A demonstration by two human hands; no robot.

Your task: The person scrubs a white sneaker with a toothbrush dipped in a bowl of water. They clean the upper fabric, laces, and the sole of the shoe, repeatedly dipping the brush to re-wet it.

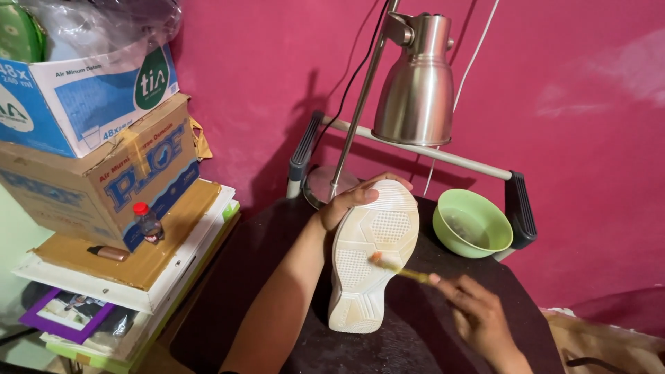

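— Two hands at work, yes? What has each got?

— The left hand (344,204) is wrapped over the toe end of a white rubber-soled shoe (370,253), sole facing up, at the frame's centre above a round dark table (228,291). The right hand (478,315), lower right, pinches a thin yellow-handled brush (398,269), fingers closed on the handle — its tip touches the sole's middle.

— And round about?

— A pale green plastic bowl (473,223) sits on the table just right of the shoe. A brushed-steel lamp (415,76) hangs over the shoe's toe at upper centre, its slanted pole running down to a round base behind the left hand, partly hidden by it. At left, two cardboard boxes (90,159) are piled on flat boards, with a small red-capped bottle (147,221) standing before them — well apart from the shoe.
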